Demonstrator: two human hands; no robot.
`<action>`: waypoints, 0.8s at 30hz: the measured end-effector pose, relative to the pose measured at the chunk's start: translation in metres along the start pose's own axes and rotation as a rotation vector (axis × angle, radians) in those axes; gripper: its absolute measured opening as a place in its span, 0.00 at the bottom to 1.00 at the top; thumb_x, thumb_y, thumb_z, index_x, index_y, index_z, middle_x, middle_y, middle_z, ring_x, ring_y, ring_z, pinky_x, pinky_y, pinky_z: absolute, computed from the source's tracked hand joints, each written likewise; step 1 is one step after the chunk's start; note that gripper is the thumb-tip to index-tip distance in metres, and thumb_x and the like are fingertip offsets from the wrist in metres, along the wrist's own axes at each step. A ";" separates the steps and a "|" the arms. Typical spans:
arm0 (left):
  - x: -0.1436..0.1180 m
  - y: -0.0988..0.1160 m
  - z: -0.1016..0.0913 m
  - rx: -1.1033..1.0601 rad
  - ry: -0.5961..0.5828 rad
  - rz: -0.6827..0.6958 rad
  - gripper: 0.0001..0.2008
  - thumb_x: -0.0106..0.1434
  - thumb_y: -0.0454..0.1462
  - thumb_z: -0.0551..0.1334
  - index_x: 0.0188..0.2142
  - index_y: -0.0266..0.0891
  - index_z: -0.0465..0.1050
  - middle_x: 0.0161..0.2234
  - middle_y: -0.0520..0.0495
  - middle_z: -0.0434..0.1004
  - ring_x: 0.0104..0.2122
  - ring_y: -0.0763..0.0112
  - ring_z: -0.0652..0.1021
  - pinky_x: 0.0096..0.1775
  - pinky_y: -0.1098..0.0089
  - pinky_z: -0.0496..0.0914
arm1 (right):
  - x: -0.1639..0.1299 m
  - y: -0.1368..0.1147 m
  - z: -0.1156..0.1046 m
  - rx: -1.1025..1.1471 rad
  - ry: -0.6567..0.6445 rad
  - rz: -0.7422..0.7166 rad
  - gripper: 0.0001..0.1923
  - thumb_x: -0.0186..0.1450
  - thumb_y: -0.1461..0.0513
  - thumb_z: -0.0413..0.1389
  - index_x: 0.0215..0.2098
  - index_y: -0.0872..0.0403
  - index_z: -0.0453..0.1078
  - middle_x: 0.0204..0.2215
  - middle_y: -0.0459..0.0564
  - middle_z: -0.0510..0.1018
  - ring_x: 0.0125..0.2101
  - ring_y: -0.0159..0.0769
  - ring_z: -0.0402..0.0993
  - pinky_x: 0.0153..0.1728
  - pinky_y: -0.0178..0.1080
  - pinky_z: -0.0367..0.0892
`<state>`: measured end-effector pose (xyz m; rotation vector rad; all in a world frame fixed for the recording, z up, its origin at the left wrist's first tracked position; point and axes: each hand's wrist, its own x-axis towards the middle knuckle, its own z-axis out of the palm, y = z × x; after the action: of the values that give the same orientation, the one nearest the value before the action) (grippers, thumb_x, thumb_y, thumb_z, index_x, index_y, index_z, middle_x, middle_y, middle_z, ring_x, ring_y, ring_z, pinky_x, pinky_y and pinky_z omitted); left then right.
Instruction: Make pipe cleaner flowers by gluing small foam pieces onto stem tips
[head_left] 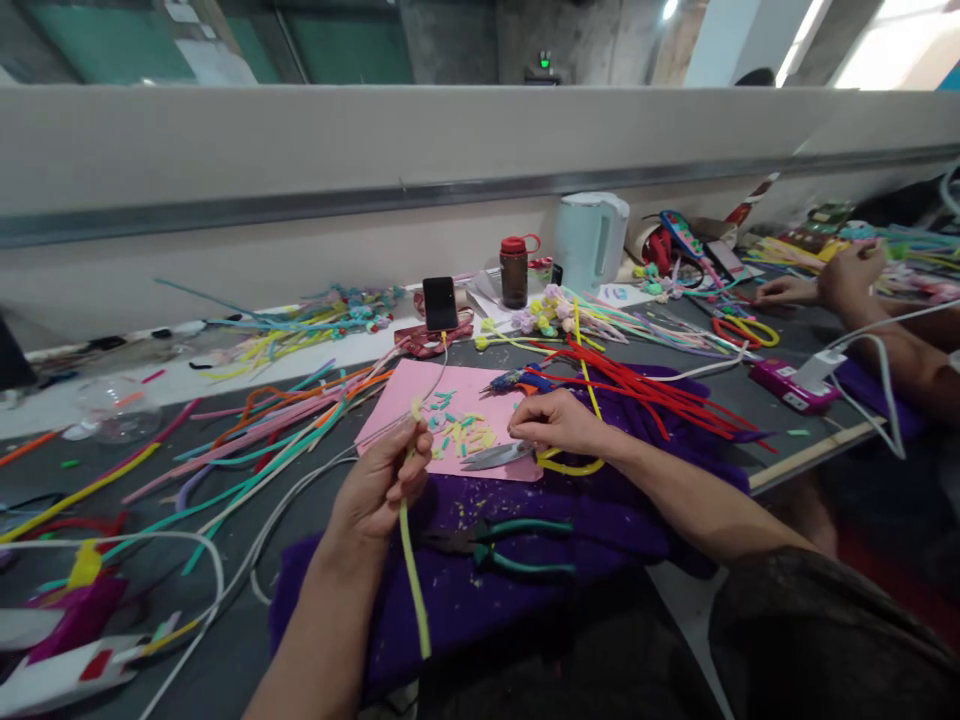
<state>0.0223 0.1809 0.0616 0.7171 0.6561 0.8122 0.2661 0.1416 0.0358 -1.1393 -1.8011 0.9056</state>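
Pipe cleaner (414,570), yellow-green, runs near to far through your left hand (382,490), its fingers clenched around it. Just right lie green-handled pliers (510,545) on purple cloth (600,520). Farther, your right hand (559,425) fingers grip small snips (495,457) over the pink sheet (450,400).

Bare purple cloth (465,600) between the hands; pliers (502,545) there, pipe cleaners (262,420) crowding left.
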 end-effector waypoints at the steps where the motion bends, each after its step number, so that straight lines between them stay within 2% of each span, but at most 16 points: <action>1: 0.002 -0.002 -0.001 0.020 0.015 0.000 0.06 0.58 0.32 0.56 0.28 0.31 0.70 0.21 0.53 0.67 0.09 0.90 0.58 0.08 0.87 0.52 | 0.001 0.000 -0.001 0.027 0.006 0.041 0.09 0.58 0.59 0.54 0.28 0.58 0.69 0.18 0.43 0.71 0.16 0.25 0.66 0.18 0.28 0.61; 4: 0.005 -0.006 -0.001 0.088 0.042 0.011 0.06 0.59 0.32 0.56 0.29 0.31 0.70 0.21 0.52 0.68 0.09 0.89 0.59 0.08 0.87 0.52 | 0.003 -0.003 -0.002 0.035 0.009 0.101 0.11 0.57 0.57 0.55 0.25 0.58 0.67 0.15 0.40 0.67 0.14 0.25 0.63 0.16 0.28 0.59; 9: 0.004 -0.007 -0.004 0.137 0.029 0.052 0.05 0.56 0.35 0.59 0.30 0.32 0.68 0.21 0.54 0.68 0.09 0.88 0.60 0.08 0.86 0.52 | 0.005 -0.017 0.006 -0.095 -0.018 0.060 0.17 0.59 0.55 0.53 0.17 0.57 0.62 0.12 0.40 0.64 0.14 0.23 0.60 0.16 0.27 0.54; 12: 0.004 -0.007 -0.007 0.163 0.053 0.095 0.06 0.55 0.36 0.61 0.30 0.33 0.68 0.21 0.54 0.69 0.10 0.87 0.62 0.08 0.86 0.52 | 0.011 -0.022 0.004 -0.086 -0.009 0.108 0.15 0.60 0.56 0.51 0.22 0.57 0.66 0.14 0.41 0.67 0.13 0.24 0.61 0.14 0.28 0.54; 16: 0.005 -0.009 -0.008 0.185 0.058 0.112 0.08 0.53 0.37 0.63 0.30 0.33 0.68 0.20 0.54 0.69 0.12 0.86 0.64 0.09 0.85 0.53 | 0.024 -0.022 -0.012 -0.042 0.033 0.087 0.11 0.59 0.57 0.52 0.25 0.57 0.68 0.17 0.43 0.71 0.14 0.24 0.63 0.15 0.28 0.56; 20: 0.006 -0.011 -0.008 0.188 0.040 0.121 0.09 0.51 0.37 0.64 0.29 0.33 0.68 0.20 0.54 0.69 0.12 0.85 0.65 0.10 0.84 0.52 | 0.034 -0.011 -0.022 0.017 0.059 0.107 0.11 0.57 0.57 0.54 0.29 0.58 0.69 0.19 0.44 0.72 0.15 0.24 0.63 0.15 0.28 0.56; 24: 0.007 -0.010 -0.009 0.195 0.068 0.116 0.10 0.50 0.37 0.64 0.29 0.33 0.69 0.20 0.54 0.69 0.12 0.86 0.64 0.10 0.83 0.52 | 0.040 0.006 -0.018 -0.003 0.051 0.121 0.11 0.56 0.57 0.54 0.30 0.58 0.70 0.19 0.45 0.73 0.16 0.25 0.64 0.16 0.28 0.58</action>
<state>0.0232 0.1840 0.0467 0.9145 0.7675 0.8903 0.2738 0.1839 0.0479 -1.2726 -1.7079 0.9357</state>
